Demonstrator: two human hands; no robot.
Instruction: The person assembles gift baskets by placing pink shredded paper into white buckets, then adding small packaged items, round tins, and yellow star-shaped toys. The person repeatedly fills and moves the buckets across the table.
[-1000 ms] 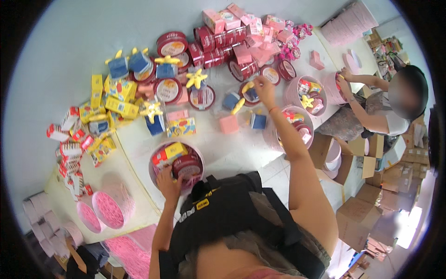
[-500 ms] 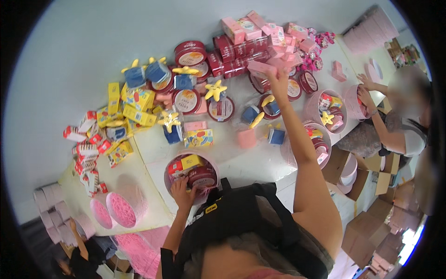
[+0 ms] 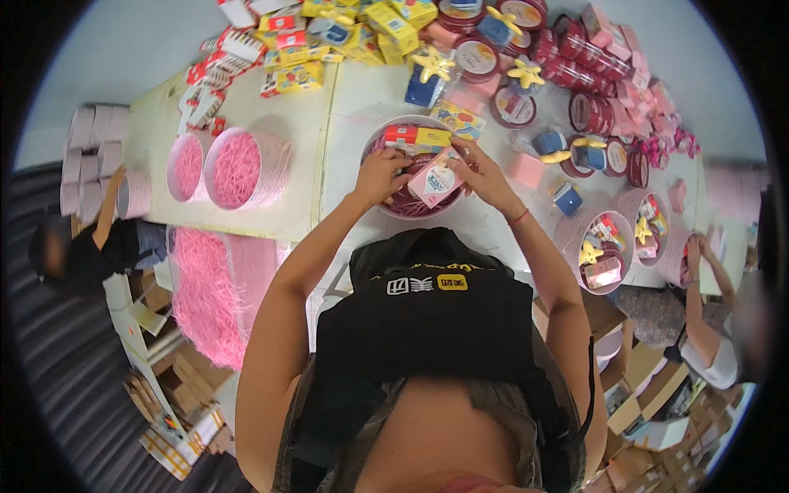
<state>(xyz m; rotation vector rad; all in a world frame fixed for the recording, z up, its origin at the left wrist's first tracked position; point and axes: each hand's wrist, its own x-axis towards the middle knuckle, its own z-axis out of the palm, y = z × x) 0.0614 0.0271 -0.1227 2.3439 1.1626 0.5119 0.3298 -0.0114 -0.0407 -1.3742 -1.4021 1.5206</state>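
Note:
In front of me a pale pink round bucket (image 3: 367, 141) stands at the table edge. Inside it lie a red-and-white box (image 3: 401, 135), a yellow box (image 3: 432, 140) and a dark red round tin (image 3: 404, 200) over pink shredded paper. My right hand (image 3: 486, 174) grips a small pink box (image 3: 434, 179), held tilted over the bucket's contents. From the other side my left hand (image 3: 381, 176) reaches over the rim, its fingers apart near the red-and-white box and the tin. What its fingertips touch is partly hidden.
Two buckets of pink shredded paper (image 3: 233, 168) stand to the left, above a large bin of pink shreds (image 3: 201, 287). Yellow boxes (image 3: 386, 29), dark red tins (image 3: 588, 57) and starfish toys (image 3: 433, 63) crowd the back. Filled buckets (image 3: 604, 253) and a co-worker's hands (image 3: 699, 246) are right.
My right hand has come back from the pile of pink boxes with one box, now over the bucket. My left hand stays at the bucket. The view has swung right.

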